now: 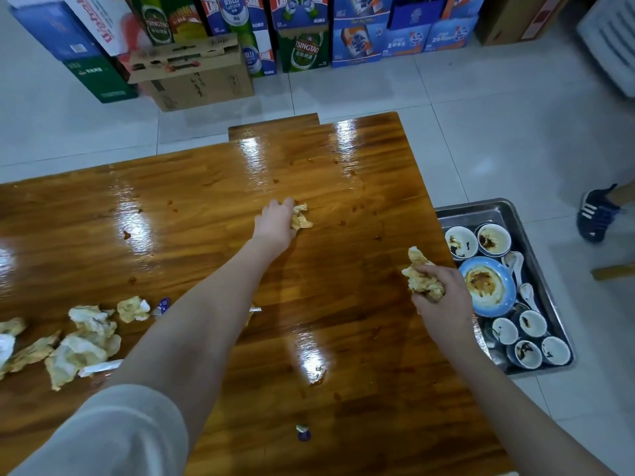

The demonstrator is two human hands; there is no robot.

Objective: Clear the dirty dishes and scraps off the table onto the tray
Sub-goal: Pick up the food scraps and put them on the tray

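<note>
Lying at the left of the bench [206, 207] were soiled napkins [82, 341]. Toward the middle, the left hand [275, 223] reached out, its fingers curled over a crumpled napkin [301, 219] on the wood. Near the right edge, the right hand [443, 300] had its fingers clenched round a napkin wad [421, 276]. Just beside the bench stood the tray [498, 213], holding dirty bowls [461, 242] and a blue plate [488, 286].

Steel tray [536, 242] off table's right edge, packed with soiled dishes: sauce-smeared blue plate [486, 286], small bowls [460, 242], white spoons [515, 262]. Glossy wooden table [206, 218] spotted with sauce. Greasy crumpled napkin heap [82, 341] at left edge. Mid-table wad [300, 218] grasped by left hand [275, 225]. Second wad [421, 280] gripped in right hand [443, 300].
</note>
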